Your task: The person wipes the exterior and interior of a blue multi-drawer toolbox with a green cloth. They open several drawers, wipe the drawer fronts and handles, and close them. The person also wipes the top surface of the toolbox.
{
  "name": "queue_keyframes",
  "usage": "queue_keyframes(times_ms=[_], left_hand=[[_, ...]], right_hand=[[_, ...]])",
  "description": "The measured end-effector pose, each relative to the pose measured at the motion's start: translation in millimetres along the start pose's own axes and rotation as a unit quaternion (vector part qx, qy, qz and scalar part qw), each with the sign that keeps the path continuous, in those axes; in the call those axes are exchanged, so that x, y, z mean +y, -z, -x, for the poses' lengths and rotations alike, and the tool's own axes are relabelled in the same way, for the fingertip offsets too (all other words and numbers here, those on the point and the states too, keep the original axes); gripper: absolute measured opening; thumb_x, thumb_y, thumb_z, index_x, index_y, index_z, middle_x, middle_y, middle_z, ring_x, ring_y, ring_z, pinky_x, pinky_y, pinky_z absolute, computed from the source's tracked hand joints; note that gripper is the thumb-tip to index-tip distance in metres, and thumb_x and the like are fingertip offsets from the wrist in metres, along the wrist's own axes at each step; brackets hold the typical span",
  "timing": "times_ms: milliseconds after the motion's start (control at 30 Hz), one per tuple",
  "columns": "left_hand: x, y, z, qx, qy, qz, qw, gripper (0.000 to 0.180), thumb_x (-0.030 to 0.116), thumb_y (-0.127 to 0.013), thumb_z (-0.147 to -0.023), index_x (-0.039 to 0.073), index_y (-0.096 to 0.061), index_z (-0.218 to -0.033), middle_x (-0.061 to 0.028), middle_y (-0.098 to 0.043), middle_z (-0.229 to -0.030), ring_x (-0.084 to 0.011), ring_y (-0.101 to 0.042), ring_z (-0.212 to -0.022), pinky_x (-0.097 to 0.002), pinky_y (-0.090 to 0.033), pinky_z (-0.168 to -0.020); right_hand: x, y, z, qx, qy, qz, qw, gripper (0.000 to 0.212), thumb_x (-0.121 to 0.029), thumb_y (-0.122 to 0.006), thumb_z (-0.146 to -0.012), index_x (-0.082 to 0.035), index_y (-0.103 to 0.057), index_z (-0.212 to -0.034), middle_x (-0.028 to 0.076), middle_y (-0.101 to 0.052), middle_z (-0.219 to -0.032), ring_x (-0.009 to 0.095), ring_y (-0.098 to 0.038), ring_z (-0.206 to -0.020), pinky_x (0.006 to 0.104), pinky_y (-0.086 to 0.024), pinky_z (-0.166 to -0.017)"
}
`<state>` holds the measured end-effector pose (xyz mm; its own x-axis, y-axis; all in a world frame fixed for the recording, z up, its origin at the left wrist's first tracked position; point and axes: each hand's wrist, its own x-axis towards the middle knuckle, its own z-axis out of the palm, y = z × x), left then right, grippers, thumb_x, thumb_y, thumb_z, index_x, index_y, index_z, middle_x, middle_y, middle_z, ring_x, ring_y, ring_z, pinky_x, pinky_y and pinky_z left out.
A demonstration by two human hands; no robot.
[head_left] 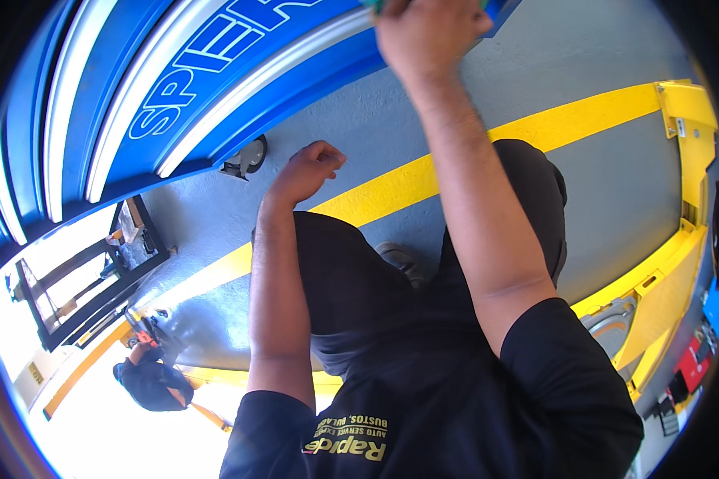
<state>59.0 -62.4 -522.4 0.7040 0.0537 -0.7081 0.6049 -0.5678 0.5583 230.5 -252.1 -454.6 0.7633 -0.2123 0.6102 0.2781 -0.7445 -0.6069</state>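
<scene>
At the top edge of the picture my right hand (pixel 433 36) reaches out over the blue tool cabinet (pixel 295 100). Bits of a green cloth-like thing (pixel 368 3) show on both sides of this hand, which looks closed on it. The fingertips are cut off by the frame. Lower and to the left, my left hand (pixel 305 171) hangs in the air between the cabinet and my knee. Its fingers are loosely curled, and I see nothing in them. Pale handle strips (pixel 248 88) run across the cabinet's drawers.
The cabinet stands on a caster (pixel 253 153). A yellow line (pixel 391 194) crosses the grey floor. Yellow lift parts (pixel 667 279) stand on the right. A black metal frame cart (pixel 88 271) is at left, with another person (pixel 153 382) bending beyond it.
</scene>
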Motion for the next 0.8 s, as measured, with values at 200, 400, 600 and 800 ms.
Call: queue_keyframes(times_ms=[200, 400, 600, 800], left_hand=[[-3.9, 6.0, 6.6, 0.007, -0.002, 0.000, 1.000, 0.037, 0.037, -0.069, -0.099, 0.004, -0.072, -0.117, -0.0117, -0.075, -0.106, -0.0214, -0.073, -0.097, -0.0376, -0.054, -0.092], [-7.8, 8.1, -5.3, -0.035, 0.024, 0.004, 0.999, 0.033, 0.033, -0.064, -0.101, 0.006, -0.069, -0.119, -0.0079, -0.074, -0.112, -0.0192, -0.071, -0.101, -0.0354, -0.054, -0.089], [-3.0, 8.2, 12.4, 0.021, 0.019, -0.039, 0.999, 0.033, 0.033, -0.064, -0.101, 0.006, -0.069, -0.120, -0.0085, -0.075, -0.114, -0.0193, -0.072, -0.102, -0.0351, -0.054, -0.090], [-3.9, 7.0, -1.1, -0.008, 0.020, -0.024, 0.999, 0.035, 0.034, -0.064, -0.102, 0.005, -0.069, -0.121, -0.0089, -0.075, -0.115, -0.0196, -0.072, -0.103, -0.0352, -0.054, -0.090]], right_hand=[[23.7, -8.6, -9.3, 0.109, -0.001, 0.058, 0.992, 0.030, -0.012, -0.066, -0.090, -0.002, -0.060, -0.118, 0.023, -0.063, -0.115, 0.048, -0.059, -0.114, 0.0638, -0.043, -0.095], [-42.2, -26.6, 65.2, -0.118, 0.145, -0.065, 0.980, 0.030, -0.022, -0.075, -0.086, -0.017, -0.064, -0.113, 0.006, -0.065, -0.111, 0.027, -0.061, -0.114, 0.0535, -0.038, -0.089], [41.2, 14.6, -28.8, 0.015, -0.107, 0.000, 0.994, 0.030, -0.012, -0.066, -0.089, -0.001, -0.060, -0.117, 0.024, -0.063, -0.115, 0.048, -0.058, -0.115, 0.0626, -0.043, -0.096], [-7.8, -6.0, 18.6, -0.036, 0.055, 0.038, 0.997, 0.034, -0.015, -0.073, -0.084, -0.005, -0.060, -0.114, 0.020, -0.063, -0.114, 0.044, -0.059, -0.115, 0.0601, -0.041, -0.099]])
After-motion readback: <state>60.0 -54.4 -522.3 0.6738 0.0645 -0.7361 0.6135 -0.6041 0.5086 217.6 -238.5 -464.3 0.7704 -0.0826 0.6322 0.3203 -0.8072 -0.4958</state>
